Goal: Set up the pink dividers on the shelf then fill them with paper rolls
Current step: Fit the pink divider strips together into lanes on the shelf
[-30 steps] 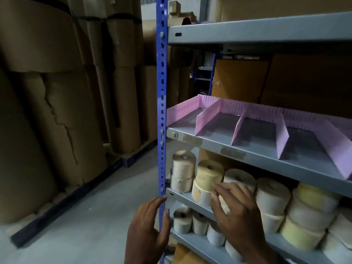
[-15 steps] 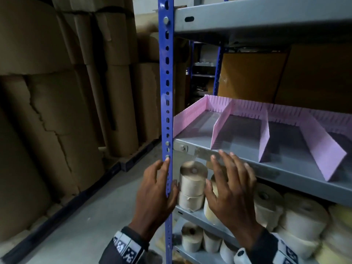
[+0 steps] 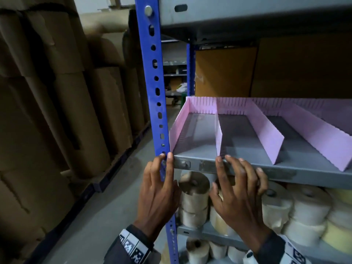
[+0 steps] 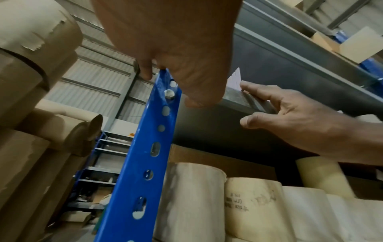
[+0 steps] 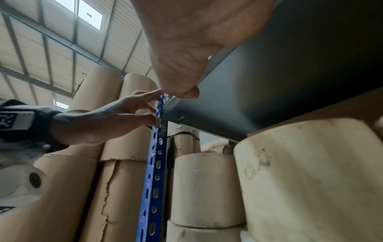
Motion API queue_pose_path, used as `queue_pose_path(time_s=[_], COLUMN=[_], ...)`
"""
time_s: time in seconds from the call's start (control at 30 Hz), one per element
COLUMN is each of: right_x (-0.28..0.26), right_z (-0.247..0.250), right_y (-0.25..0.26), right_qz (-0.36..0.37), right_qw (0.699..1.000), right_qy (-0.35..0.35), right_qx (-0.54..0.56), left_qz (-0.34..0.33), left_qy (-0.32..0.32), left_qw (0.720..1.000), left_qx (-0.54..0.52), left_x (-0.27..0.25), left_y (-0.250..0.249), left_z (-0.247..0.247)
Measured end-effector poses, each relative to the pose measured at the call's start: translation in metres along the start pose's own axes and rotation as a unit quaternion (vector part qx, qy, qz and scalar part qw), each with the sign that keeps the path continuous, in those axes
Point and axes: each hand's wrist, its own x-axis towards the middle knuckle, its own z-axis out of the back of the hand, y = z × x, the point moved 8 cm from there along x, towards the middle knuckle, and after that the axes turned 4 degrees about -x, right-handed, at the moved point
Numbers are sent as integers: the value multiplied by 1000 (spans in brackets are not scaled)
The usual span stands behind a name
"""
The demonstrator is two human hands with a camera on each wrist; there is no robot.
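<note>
Pink slotted dividers (image 3: pixel 266 128) stand on the grey shelf (image 3: pixel 247 149): a strip along the left side, one along the back, and three cross pieces making empty bays. My left hand (image 3: pixel 162 180) lies flat with straight fingers against the blue upright (image 3: pixel 152 73) at the shelf's front left corner. My right hand (image 3: pixel 236 180) spreads its fingers on the shelf's front lip, fingertips by the front end of the first cross divider (image 3: pixel 219 138). Neither hand holds anything. Paper rolls (image 3: pixel 194 195) stand on the shelf below, behind both hands.
Tall brown cardboard-wrapped reels (image 3: pixel 57 111) line the left side of the aisle, with grey floor (image 3: pixel 106 206) between them and the rack. Another grey shelf (image 3: pixel 247 14) hangs close above the dividers. More cream rolls (image 3: pixel 304 210) fill the lower shelves to the right.
Both hands have risen from the lower roll shelf to the front edge of the divider shelf. The view has moved closer and to the right.
</note>
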Motion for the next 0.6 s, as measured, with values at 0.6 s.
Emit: queue_pose_path(time_s=[0.6], right_x=[-4], right_z=[-2], right_y=[5], right_qz=[-6], right_qw=[999], right_qy=[28], right_qx=[-37], left_qz=[-41], left_qy=[-24], left_qw=[999], left_qx=[-17], left_x=[-1], left_y=[2], left_z=[-5])
